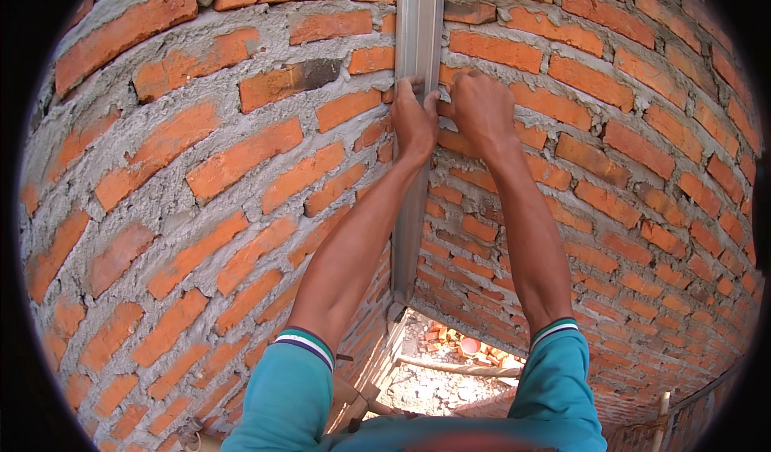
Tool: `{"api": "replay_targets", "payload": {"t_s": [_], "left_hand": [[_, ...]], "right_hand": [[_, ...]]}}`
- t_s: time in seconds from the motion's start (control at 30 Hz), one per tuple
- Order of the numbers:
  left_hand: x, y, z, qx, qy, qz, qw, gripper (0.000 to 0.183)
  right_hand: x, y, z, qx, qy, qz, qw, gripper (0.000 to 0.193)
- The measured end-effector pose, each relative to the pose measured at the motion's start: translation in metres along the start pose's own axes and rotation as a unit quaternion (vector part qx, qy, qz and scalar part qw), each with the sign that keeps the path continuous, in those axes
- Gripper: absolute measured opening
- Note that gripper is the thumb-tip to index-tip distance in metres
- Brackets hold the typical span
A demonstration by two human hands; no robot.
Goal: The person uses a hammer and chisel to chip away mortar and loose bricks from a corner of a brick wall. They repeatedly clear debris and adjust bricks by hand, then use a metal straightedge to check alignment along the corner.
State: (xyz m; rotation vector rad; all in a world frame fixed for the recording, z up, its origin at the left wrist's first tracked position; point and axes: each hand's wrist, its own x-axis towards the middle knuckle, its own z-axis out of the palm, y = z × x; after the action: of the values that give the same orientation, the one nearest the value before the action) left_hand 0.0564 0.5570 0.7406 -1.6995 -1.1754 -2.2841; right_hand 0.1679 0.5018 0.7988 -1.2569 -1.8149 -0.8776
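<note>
A grey metal post [418,26] runs up the corner between two brick walls. My left hand [415,122] is closed on the front of this post, fingers toward its left edge and thumb toward its right. Just right of the post, my right hand [483,110] is closed in a fist against the right brick wall [590,82], knuckles up. Its fingertips are turned away from view, so whatever it pinches is hidden. Both bare forearms reach up from short teal sleeves with striped cuffs.
The left brick wall [241,171] has rough grey mortar smeared over its joints. Far below, a wooden pole [458,367] crosses above rubble-strewn ground [426,392]. Loose bricks lie around a round reddish container [469,346]. Another upright pole [662,420] stands at lower right.
</note>
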Motion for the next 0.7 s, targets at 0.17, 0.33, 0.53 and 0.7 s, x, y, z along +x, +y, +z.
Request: {"api": "replay_targets", "payload": {"t_s": [0.17,0.33,0.53,0.7], "left_hand": [[-0.015,-0.012,0.012,-0.146,0.070,-0.120,0.980,0.060],[-0.006,-0.006,0.006,-0.134,0.058,-0.098,0.984,0.079],[-0.004,0.003,-0.006,-0.127,0.024,-0.129,0.983,0.098],[-0.005,0.005,-0.004,-0.156,0.035,-0.123,0.979,0.098]], "right_hand": [[0.024,0.010,0.017,0.002,-0.053,-0.064,0.997,0.015],[0.039,0.018,0.024,-0.048,0.048,-0.119,0.991,0.011],[0.048,0.020,0.020,0.042,0.020,-0.022,0.999,0.013],[0.046,0.022,0.022,0.324,-0.068,0.188,0.925,0.030]]}}
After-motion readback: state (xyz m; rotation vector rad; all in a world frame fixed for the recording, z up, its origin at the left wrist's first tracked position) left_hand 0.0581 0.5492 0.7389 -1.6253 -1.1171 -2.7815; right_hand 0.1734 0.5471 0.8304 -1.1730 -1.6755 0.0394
